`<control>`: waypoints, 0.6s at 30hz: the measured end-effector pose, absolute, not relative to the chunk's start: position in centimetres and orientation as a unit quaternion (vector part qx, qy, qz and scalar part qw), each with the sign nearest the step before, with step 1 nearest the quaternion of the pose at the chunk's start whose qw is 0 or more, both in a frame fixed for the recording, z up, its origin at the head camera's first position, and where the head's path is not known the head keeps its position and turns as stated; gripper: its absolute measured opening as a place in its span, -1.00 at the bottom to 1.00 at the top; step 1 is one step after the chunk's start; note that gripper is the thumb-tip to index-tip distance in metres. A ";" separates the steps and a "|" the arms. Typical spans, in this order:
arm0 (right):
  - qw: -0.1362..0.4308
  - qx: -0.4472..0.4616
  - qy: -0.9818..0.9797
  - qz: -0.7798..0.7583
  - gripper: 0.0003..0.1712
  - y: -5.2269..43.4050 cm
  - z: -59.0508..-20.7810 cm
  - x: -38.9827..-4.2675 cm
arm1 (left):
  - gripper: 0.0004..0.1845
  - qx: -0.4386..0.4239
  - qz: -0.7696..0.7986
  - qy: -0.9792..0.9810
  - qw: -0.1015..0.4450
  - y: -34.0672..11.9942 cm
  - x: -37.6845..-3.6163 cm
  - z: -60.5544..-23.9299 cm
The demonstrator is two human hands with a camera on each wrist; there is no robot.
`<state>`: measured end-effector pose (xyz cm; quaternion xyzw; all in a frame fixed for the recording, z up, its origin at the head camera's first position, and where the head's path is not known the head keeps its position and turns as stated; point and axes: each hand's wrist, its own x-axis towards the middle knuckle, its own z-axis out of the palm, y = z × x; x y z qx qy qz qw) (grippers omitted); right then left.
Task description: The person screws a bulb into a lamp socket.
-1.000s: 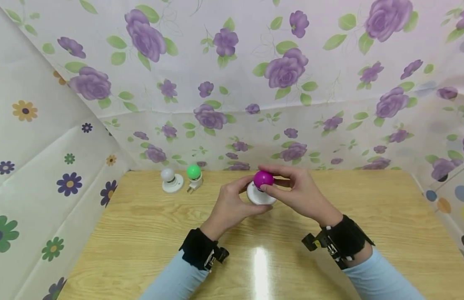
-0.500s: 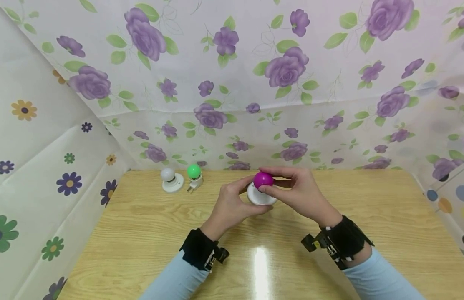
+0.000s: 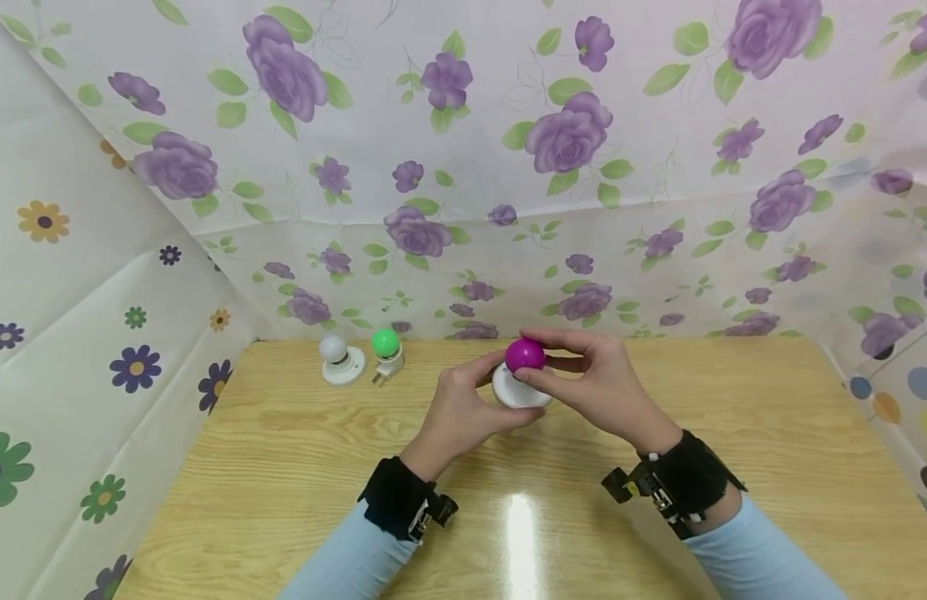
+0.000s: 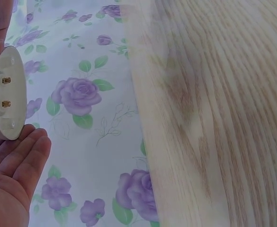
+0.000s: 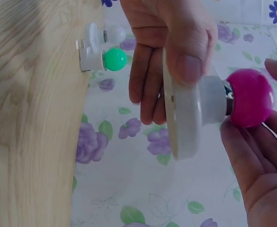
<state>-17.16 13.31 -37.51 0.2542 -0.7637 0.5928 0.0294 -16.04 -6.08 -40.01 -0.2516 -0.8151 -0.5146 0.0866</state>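
My left hand (image 3: 463,408) grips the rim of a round white lamp holder (image 3: 518,396), raised off the table. The left wrist view shows two brass contacts on the underside of that lamp holder (image 4: 15,90). A magenta light bulb (image 3: 524,355) is pinched between the thumb and fingers of my right hand (image 3: 602,387). In the right wrist view, a band of metal cap shows between the bulb (image 5: 249,97) and the lamp holder's socket (image 5: 213,99). The bulb's end appears to sit inside the socket; how deep is hidden.
Toward the back left of the wooden table (image 3: 283,467) stands a white bulb (image 3: 333,349) in a round white holder (image 3: 345,372). Beside it, a green bulb (image 3: 386,342) sits in a white plug-in socket (image 3: 389,365). Floral cloth (image 3: 493,183) hangs behind the table.
Both hands keep their hold on the lamp holder and the bulb, with barely any movement. The head view has shifted very slightly.
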 end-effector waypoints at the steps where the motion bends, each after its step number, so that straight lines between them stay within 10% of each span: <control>1: 0.024 0.258 -0.767 0.587 -0.50 13.3 -37.2 -17.1 | -0.41 -0.252 -0.515 -0.815 0.085 -6.1 -16.0 -40.0; 18: -0.008 0.248 -0.771 0.587 -0.54 13.1 -35.1 -16.0 | -0.40 -0.261 -0.508 -0.816 0.092 -6.0 -16.0 -40.0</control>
